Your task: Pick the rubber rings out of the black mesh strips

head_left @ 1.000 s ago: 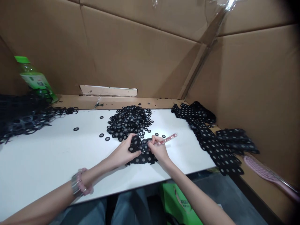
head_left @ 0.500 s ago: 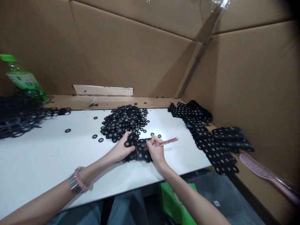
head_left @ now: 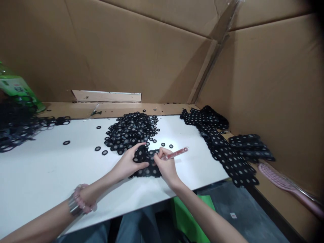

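Observation:
My left hand (head_left: 131, 161) grips a bunched part of a black fabric piece with pale dots (head_left: 147, 171) near the front of the white table (head_left: 96, 189). Closed around a slim, clear-and-red pen-like tool (head_left: 177, 153), my right hand (head_left: 165, 165) rests at the right part of that fabric; the tool's tip is hidden by the fingers. Just behind both hands lies a heap of small black rings with pale centres (head_left: 131, 130). A few loose discs (head_left: 97, 148) are scattered beside the heap.
Black mesh strips (head_left: 15, 125) and a green bottle (head_left: 19, 86) stand at the left. Long dotted fabric strips (head_left: 217, 145) lie along the right edge, near folded dotted pieces (head_left: 249, 146) and a pink hairbrush (head_left: 280, 182). Cardboard walls (head_left: 141, 50) enclose the back and right.
The view has shifted slightly, moving the bottle and mesh left. My right hand and the tool have moved a little left, closer to my left hand, over the dotted fabric.

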A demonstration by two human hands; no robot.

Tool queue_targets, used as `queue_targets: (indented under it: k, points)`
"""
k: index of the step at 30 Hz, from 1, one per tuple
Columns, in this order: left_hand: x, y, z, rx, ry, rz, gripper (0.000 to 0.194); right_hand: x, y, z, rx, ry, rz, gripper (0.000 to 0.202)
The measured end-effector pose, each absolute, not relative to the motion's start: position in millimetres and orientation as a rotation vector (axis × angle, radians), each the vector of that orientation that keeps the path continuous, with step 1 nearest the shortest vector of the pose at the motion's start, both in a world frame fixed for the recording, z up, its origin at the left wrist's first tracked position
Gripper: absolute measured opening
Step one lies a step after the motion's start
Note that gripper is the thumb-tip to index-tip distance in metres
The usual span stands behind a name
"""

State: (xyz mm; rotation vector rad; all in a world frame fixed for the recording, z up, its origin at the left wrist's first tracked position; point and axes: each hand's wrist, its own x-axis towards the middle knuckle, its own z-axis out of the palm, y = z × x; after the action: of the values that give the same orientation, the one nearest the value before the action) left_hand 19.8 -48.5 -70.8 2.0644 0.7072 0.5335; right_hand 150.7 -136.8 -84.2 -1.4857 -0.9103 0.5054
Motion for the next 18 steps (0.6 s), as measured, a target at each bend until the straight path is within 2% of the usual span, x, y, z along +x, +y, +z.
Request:
queue_targets:
  k: [11, 18]
  points:
    - [21.0, -51.9, -74.3, 1.868, 0.71, 0.602, 0.047, 149.4, -136.7, -80.8, -1.495, -0.855, 0.537, 0.025]
    - [21.9, -53.5, -82.4, 1.696, 0.734, 0.672, 0.052, 144.1, -135.3, -81.1, -1.548, -1.027, 0.426, 0.026]
